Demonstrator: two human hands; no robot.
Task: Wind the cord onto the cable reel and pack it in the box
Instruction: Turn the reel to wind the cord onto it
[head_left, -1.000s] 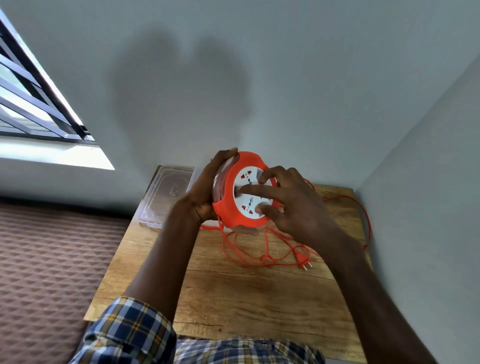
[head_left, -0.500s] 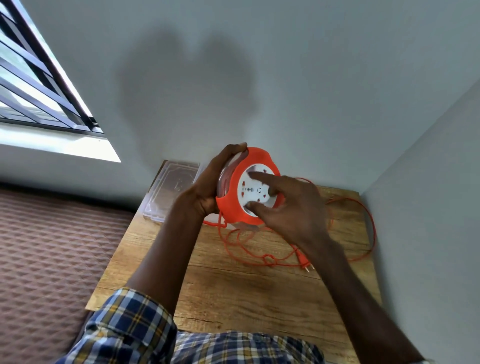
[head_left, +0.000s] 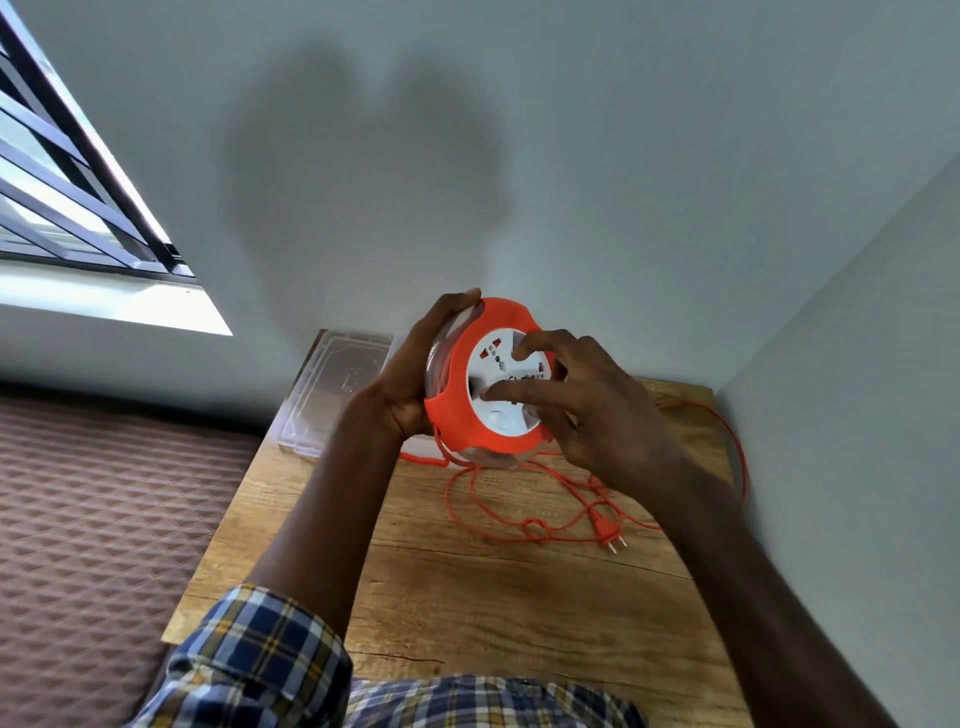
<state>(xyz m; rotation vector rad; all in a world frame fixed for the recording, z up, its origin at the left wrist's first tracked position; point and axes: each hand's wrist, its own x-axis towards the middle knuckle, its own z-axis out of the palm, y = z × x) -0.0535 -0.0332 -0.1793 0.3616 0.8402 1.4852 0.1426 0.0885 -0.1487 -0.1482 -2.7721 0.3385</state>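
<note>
Head view: I see my left hand (head_left: 410, 379) gripping the cable reel (head_left: 488, 384) by its rim above the desk (head_left: 519, 613), while my right hand (head_left: 587, 410) presses spread fingers on its white face. Most of the cord (head_left: 519, 525) lies loose below, knotted near the plug (head_left: 609, 532); that tangle could snag. The clear box (head_left: 332, 395) waits behind.

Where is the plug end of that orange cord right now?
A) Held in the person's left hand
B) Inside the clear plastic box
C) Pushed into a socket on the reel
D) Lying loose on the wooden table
D: the plug lies on the table among loose loops of cord, below the reel that both hands hold up.
</note>
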